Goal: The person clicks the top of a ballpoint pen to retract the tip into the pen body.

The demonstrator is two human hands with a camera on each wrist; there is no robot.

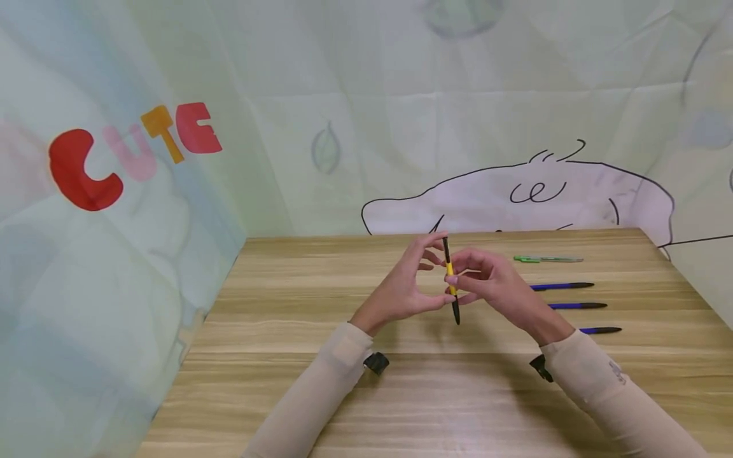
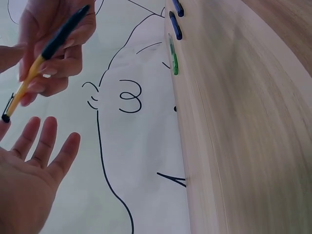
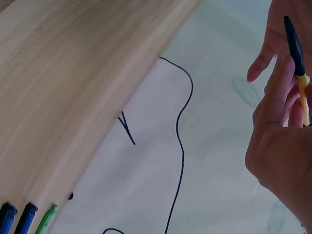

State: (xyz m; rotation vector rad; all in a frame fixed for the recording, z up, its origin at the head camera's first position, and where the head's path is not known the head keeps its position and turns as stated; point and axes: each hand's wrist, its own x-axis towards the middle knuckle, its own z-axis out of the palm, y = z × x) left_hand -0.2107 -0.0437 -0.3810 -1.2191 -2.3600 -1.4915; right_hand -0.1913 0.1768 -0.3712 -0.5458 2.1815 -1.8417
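A yellow pen (image 1: 449, 270) with a black grip and a black clip end is held up over the table, tip down in the head view. My right hand (image 1: 495, 286) pinches its yellow barrel between thumb and fingers. On the other side, my left hand (image 1: 409, 280) has its index fingertip at the pen's top end and its thumb by the lower barrel. The left wrist view has the remaining fingers (image 2: 46, 144) of that hand spread and fairly straight. Part of the pen is hidden behind the right fingers in the right wrist view.
Right of the hands, a clear green pen (image 1: 548, 259) lies on the wooden table (image 1: 298, 286). Three blue pens (image 1: 564, 286) with dark ends lie in front of it in a column, partly covered by the right hand and forearm. A printed cloth (image 1: 286, 140) hangs behind the table.
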